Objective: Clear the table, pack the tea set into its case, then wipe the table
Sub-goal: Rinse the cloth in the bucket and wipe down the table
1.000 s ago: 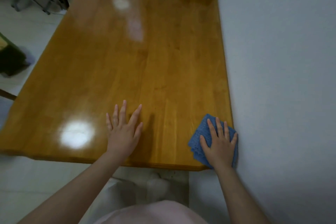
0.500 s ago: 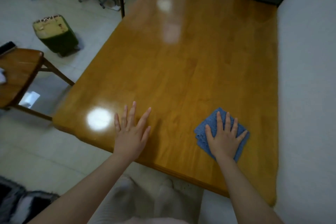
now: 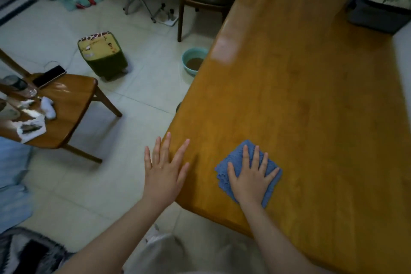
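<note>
A wooden tabletop (image 3: pixel 300 95) with visible grain, varnished glossy orange-brown, throws back pale light patches. On it lies a folded blue cloth (image 3: pixel 235 162) with a knobbly, woven texture, matt. A dark grey fabric case (image 3: pixel 375 15) looks soft and dull. The floor (image 3: pixel 144 87) is pale smooth tile with a faint sheen.

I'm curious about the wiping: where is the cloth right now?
The cloth lies flat under the right hand on the table, near its front left corner, beside the left hand.
</note>
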`<state>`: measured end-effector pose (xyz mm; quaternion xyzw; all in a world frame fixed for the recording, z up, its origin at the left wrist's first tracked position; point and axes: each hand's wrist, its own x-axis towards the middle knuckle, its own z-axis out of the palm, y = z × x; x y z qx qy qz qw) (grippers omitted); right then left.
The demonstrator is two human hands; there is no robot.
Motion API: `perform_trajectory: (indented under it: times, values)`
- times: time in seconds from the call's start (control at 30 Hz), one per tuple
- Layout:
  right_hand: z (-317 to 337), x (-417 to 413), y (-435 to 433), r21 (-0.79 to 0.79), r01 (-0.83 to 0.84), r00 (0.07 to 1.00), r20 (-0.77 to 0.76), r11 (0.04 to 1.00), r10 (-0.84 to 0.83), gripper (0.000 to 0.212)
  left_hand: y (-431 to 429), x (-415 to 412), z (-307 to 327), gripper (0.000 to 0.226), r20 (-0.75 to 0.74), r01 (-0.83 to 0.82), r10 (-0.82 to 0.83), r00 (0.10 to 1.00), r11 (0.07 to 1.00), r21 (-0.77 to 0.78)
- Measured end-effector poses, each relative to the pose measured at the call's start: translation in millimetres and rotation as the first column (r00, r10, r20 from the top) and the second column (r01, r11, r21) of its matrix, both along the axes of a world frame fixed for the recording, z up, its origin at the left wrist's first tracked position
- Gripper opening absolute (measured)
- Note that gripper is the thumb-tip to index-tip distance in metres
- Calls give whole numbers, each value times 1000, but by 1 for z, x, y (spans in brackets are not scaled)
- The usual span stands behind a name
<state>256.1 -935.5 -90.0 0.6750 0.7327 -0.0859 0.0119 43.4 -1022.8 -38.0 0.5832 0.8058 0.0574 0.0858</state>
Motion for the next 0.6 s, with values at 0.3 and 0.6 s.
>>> perform_trajectory:
  times: [0.3,0.6]
  values:
    - [-3,-137,-3,-6,72,997,-8,997,-72,81,11,-107,-8,56,21,81,-81,996,997,13]
    - [0,-195,38,23,82,995,-51,996,-80,64,63,-171,-9,58,11,68,-68,998,998,-7]
